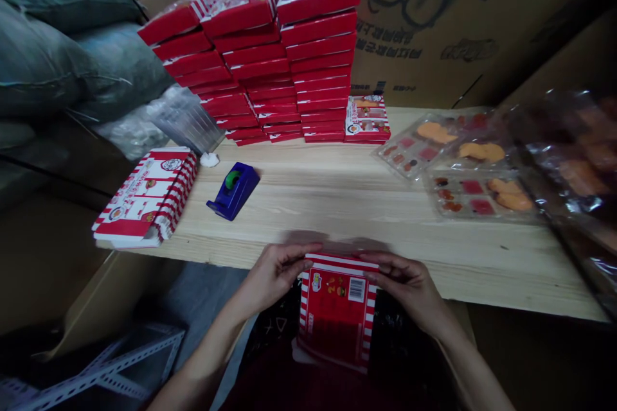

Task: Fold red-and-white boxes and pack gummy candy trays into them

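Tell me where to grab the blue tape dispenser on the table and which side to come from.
Grip the blue tape dispenser across its long flat sides, coming from above. Its narrow body lies diagonally on the wooden table with bare wood on both sides.

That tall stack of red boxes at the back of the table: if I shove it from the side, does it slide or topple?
The stack of red boxes would probably topple rather than slide: it stands many layers high on narrow footprints. The clear film on the top boxes looks glossy, so upper layers may slip first. The neighbouring columns already lean and sit uneven, so expect little support from them.
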Demonstrator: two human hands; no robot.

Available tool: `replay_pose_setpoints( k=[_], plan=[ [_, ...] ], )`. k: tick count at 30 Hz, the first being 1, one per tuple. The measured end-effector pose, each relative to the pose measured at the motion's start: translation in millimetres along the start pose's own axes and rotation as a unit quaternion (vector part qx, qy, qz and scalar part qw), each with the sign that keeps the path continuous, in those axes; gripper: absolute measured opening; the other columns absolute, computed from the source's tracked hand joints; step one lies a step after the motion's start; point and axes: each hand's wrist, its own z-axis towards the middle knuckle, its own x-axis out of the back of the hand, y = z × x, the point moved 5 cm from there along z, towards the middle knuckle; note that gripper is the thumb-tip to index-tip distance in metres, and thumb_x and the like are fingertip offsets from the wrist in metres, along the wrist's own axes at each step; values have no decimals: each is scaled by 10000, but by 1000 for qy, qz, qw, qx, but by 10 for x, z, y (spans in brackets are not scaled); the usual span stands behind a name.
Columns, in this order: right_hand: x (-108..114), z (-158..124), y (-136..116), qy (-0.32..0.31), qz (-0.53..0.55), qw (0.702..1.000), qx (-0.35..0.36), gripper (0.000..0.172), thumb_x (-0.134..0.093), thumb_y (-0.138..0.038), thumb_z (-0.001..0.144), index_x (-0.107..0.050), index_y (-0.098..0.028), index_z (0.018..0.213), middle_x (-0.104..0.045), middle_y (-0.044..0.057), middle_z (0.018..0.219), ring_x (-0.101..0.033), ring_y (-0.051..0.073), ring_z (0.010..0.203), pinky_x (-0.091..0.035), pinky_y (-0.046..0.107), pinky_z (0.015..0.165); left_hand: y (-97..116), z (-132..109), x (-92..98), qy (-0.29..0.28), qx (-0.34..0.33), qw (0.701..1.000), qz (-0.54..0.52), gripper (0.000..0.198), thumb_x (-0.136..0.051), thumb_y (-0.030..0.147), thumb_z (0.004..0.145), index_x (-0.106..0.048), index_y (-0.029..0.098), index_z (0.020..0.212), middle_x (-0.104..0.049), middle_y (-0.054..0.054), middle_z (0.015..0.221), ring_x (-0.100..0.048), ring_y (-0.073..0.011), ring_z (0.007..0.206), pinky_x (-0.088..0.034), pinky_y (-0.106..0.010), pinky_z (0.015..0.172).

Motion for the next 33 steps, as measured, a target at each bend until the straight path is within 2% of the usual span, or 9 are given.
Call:
replay_pose_setpoints(
  k=[7,11,20,22,23,25,27,30,33],
  plan=[
    [-183,-208,-125,-15,-149,985,85,276,-675,-324,978,-765,-404,1227,-718,14,1361,-659,283,1305,-524,537,1133,-217,-76,34,-6,18,998,-55,313,-675,306,972,-752,265,1272,-727,-77,1339,-707,-255,1216,-558,-448,1075],
    [-230,-228,-137,-2,-156,981,117,256,-658,-267,986,-791,-392,1164,-780,9,1247,-733,246,1189,-588,492,1060,-262,-95,56,-8,4,999,-42,251,-682,288,960,-794,264,1183,-777,-66,1238,-738,-249,1149,-575,-435,1044],
    [-391,-50,-363,-9,-209,967,142,288,-660,-310,984,-755,-421,1232,-782,6,1251,-722,245,1200,-572,517,1066,-56,-29,93,49,-84,995,-22,268,-587,285,1024,-776,305,1212,-752,-43,1300,-681,-229,1258,-523,-425,1114],
    [-333,-33,-395,21,-216,966,139,259,-662,-340,972,-778,-421,1189,-793,5,1221,-732,260,1187,-581,524,1053,-71,0,298,110,-95,989,-6,321,-597,306,1019,-704,312,1321,-687,-51,1409,-616,-231,1346,-474,-441,1167],
    [-285,-30,-398,34,-221,965,137,246,-670,-361,960,-789,-415,1169,-792,8,1222,-730,270,1193,-580,525,1053,-102,6,484,177,-98,979,24,369,-646,324,990,-665,305,1358,-645,-66,1458,-575,-243,1388,-444,-456,1191],
    [-161,-26,-374,59,-226,963,133,236,-695,-411,930,-808,-397,1136,-789,16,1221,-739,283,1177,-587,505,1039,-190,-29,958,351,-88,925,114,505,-783,356,877,-627,260,1347,-574,-116,1500,-519,-289,1418,-432,-492,1187],
    [-34,-20,-304,69,-230,964,117,262,-710,-457,905,-817,-372,1129,-785,26,1226,-744,288,1162,-596,464,1019,-270,-63,1398,472,-59,858,192,532,-858,375,777,-643,206,1233,-562,-165,1439,-548,-332,1338,-507,-508,1079],
    [98,-36,-174,59,-235,965,98,299,-718,-484,888,-822,-345,1131,-774,29,1253,-735,300,1173,-613,420,994,-276,5,1805,490,-31,841,227,398,-858,363,746,-681,188,1057,-638,-149,1259,-600,-333,1185,-543,-490,962],
    [186,-106,-78,59,-242,965,86,326,-692,-467,911,-796,-356,1199,-732,20,1339,-694,340,1240,-605,490,1034,-3,-73,1890,491,-37,848,196,227,-814,340,786,-701,200,925,-710,-82,1022,-665,-266,969,-555,-430,885]
  ],
)
